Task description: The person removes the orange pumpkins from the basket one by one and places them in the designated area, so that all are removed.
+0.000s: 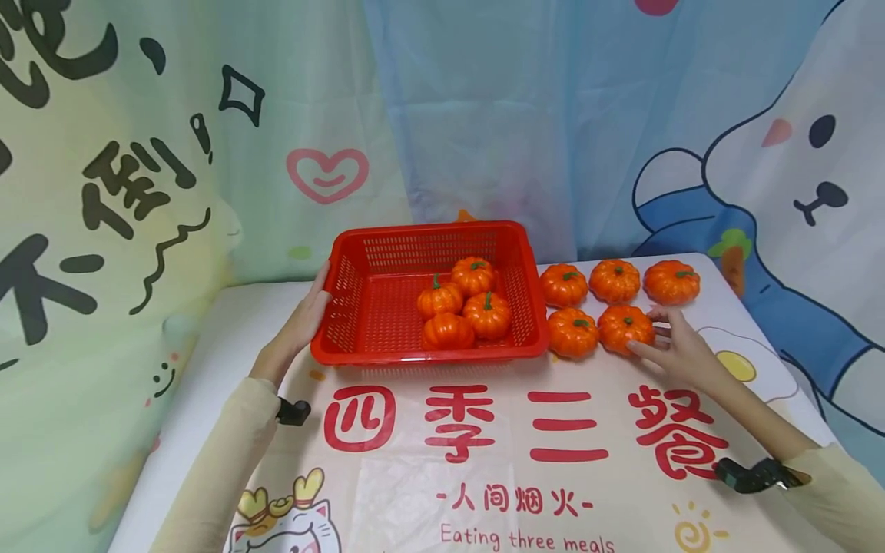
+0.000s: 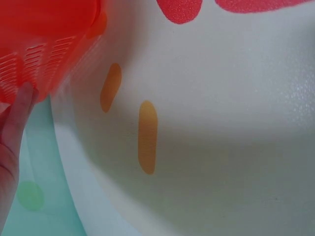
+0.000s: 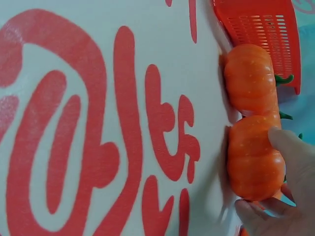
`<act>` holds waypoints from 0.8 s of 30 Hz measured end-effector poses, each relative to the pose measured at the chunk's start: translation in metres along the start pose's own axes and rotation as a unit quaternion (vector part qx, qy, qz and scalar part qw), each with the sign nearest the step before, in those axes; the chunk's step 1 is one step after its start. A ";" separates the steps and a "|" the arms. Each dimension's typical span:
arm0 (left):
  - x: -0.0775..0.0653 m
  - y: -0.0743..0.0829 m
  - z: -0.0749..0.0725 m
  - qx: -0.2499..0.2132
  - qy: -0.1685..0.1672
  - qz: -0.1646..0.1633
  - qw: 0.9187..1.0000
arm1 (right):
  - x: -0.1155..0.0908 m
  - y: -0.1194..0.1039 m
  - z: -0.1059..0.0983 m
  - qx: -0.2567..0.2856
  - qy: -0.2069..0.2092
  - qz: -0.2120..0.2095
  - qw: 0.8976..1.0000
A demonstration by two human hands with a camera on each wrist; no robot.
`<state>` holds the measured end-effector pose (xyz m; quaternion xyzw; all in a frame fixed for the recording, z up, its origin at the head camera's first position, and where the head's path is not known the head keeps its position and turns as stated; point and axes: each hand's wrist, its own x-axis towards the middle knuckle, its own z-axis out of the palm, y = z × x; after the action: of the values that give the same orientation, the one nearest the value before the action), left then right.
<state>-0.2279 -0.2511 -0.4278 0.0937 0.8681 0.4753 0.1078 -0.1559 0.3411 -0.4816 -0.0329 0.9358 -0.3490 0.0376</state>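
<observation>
A red plastic basket (image 1: 387, 357) with slotted walls sits toward the back of the table, several small orange pumpkins (image 1: 487, 316) grouped in its right half. Against its left outer wall lies my left hand (image 1: 304, 319), fingers stretched along the side; the left wrist view shows one straight finger (image 2: 22, 105) on the slots. Right of the basket, my right hand (image 1: 681, 349) holds the nearest right-hand pumpkin (image 1: 625, 329) between thumb and fingers. That pumpkin (image 3: 256, 160) rests on the table beside another pumpkin (image 3: 250, 78) in the right wrist view.
More loose pumpkins (image 1: 614, 281) stand in two rows right of the basket, the closest ones near its wall. The table (image 1: 408, 491) has a printed cover with red characters. A patterned curtain (image 1: 484, 115) hangs just behind the table's far edge.
</observation>
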 end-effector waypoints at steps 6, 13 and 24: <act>0.007 -0.019 0.002 0.009 0.012 0.005 1.000 | 0.000 -0.016 -0.013 -0.016 -0.009 0.012 1.000; 0.002 -0.004 0.000 0.003 0.004 -0.005 1.000 | -0.021 -0.071 -0.031 0.000 0.047 -0.058 0.997; -0.010 0.021 0.001 0.007 0.001 -0.004 1.000 | -0.059 -0.141 -0.021 0.067 -0.090 -0.066 0.991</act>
<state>-0.2167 -0.2418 -0.4099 0.0907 0.8718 0.4691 0.1080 -0.0940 0.2535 -0.3699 -0.1236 0.8986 -0.4087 0.1010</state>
